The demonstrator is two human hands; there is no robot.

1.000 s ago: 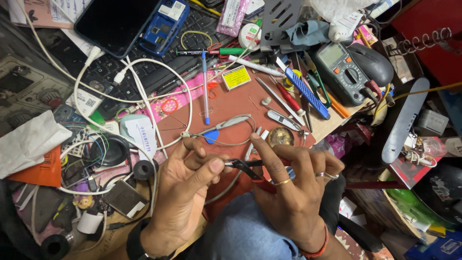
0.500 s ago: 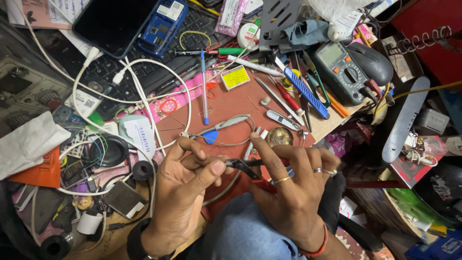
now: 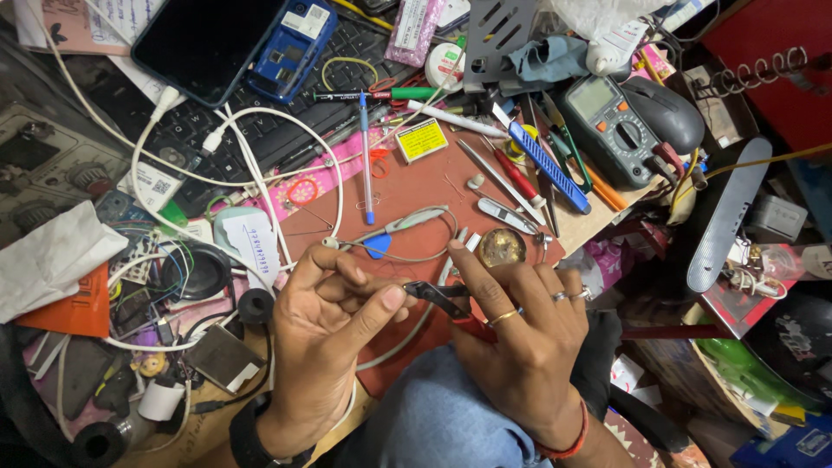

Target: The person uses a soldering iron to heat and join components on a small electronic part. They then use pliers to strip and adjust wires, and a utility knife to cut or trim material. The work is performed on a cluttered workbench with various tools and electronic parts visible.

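Over the near edge of the cluttered table [image 3: 607, 221], both hands meet above a brown mat [image 3: 416, 186]. The right hand [image 3: 520, 338] has its grip clamped on a small pair of black pliers [image 3: 444, 297] with red handles, the dark nose pointing left toward the other hand. The left hand [image 3: 334, 334] comes in from the other side, its thumb and forefinger pinched together right at the tip of the pliers; whatever sits between those fingertips is too small to make out. The right hand wears 3 rings that I can count, and a red band at the wrist. The left wrist carries a dark strap.

Just beyond the knuckles lies a thin grey cable [image 3: 407, 238] looping across the mat, with a blue triangular pick [image 3: 378, 246] touching it. Just beside the right forefinger sits a round brass-coloured tin [image 3: 501, 247]. Further up the mat, a blue pen [image 3: 365, 156] lies almost straight up and down, and a yellow label [image 3: 421, 139] rests to its right. A blue-handled utility knife [image 3: 549, 167] lies at a slant near a grey multimeter [image 3: 611, 126], with a black computer mouse [image 3: 663, 113] touching the meter's right side. Far up on the left, a dark phone [image 3: 204, 43] lies on a black keyboard [image 3: 260, 130], and white cables [image 3: 251, 173] curl across it. Below the hands, blue denim [image 3: 433, 425] shows over the lap.
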